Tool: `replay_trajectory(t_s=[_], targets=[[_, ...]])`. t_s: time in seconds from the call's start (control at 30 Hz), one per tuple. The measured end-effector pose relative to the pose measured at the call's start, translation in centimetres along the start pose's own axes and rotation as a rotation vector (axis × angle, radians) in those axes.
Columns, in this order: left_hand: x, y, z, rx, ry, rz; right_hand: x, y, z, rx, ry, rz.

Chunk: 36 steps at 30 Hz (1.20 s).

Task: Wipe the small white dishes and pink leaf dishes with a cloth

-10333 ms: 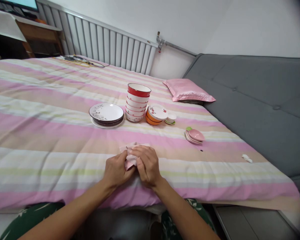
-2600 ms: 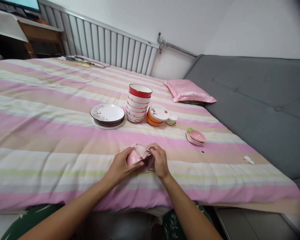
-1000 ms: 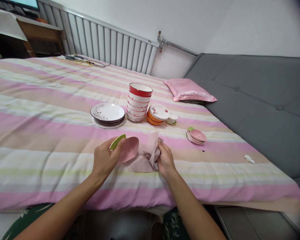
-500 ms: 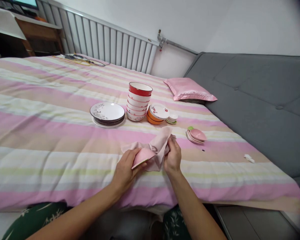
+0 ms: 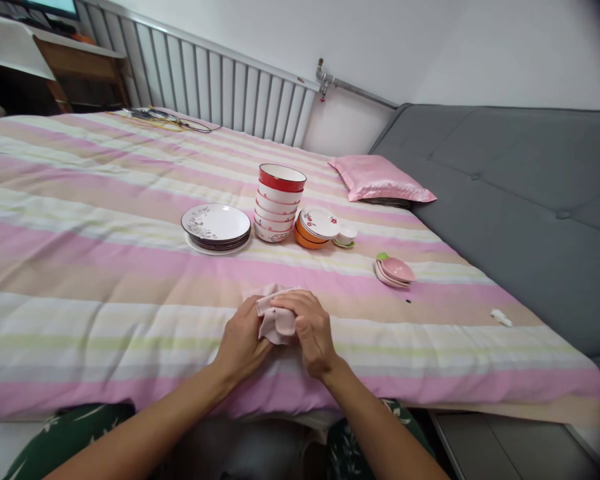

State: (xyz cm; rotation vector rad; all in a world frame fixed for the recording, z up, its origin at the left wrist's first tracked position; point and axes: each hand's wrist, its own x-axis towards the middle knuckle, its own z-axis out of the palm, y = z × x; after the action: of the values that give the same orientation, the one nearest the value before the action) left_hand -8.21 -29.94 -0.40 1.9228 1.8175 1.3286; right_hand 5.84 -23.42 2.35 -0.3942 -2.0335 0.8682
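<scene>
A pale pink cloth (image 5: pixel 276 325) is bunched between my two hands, low over the front of the bed. My left hand (image 5: pixel 243 339) is closed at its left side around the small pink bowl, which the cloth now covers. My right hand (image 5: pixel 314 331) presses the cloth from above and the right, its fingers curled over it. Farther right lie small pink dishes (image 5: pixel 398 269) with a green leaf-shaped tab, stacked together. Behind my hands stand a tall stack of white bowls (image 5: pixel 275 217) topped by a red-rimmed one, and a stack of plates (image 5: pixel 219 223).
Orange bowls (image 5: pixel 308 239) with a flowered white dish on top sit beside small white dishes (image 5: pixel 347 235). A pink pillow (image 5: pixel 383 179) leans near the grey headboard (image 5: pixel 510 167). Cables (image 5: pixel 167 120) lie at the far left; a crumpled white scrap (image 5: pixel 501 317) lies at right.
My right hand has moved left, bringing the cloth over the pink bowl in my left hand. The bowl, visible before, is now hidden.
</scene>
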Motion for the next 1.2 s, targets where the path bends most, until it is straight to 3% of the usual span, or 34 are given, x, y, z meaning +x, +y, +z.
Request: replay_trajectory(t_s=[0.33, 0.57, 0.77, 1.0, 1.1, 1.2], targets=[[0.6, 0.1, -0.6, 0.042, -0.047, -0.075, 0.1, 0.9, 1.3, -0.251, 0.0, 0.008], [1.3, 0.1, -1.5, 0.252, -0.169, -0.098, 0.6, 3.2, -0.2, -0.442, -0.19, -0.096], [1.5, 0.3, -1.8, 0.333, -0.224, 0.005, 0.4, 4.5, -1.0, -0.425, -0.191, 0.025], [1.3, -0.3, -1.6, 0.383, -0.203, 0.065, 0.7, 3.9, -1.4, -0.483, -0.257, 0.323], [1.1, -0.6, -1.4, 0.41, -0.173, 0.116, 0.5, 4.0, -1.7, -0.469, -0.296, 0.337], [0.9, -0.7, -1.1, 0.42, -0.116, 0.141, 0.4, 3.9, -1.7, -0.456, -0.251, 0.231]])
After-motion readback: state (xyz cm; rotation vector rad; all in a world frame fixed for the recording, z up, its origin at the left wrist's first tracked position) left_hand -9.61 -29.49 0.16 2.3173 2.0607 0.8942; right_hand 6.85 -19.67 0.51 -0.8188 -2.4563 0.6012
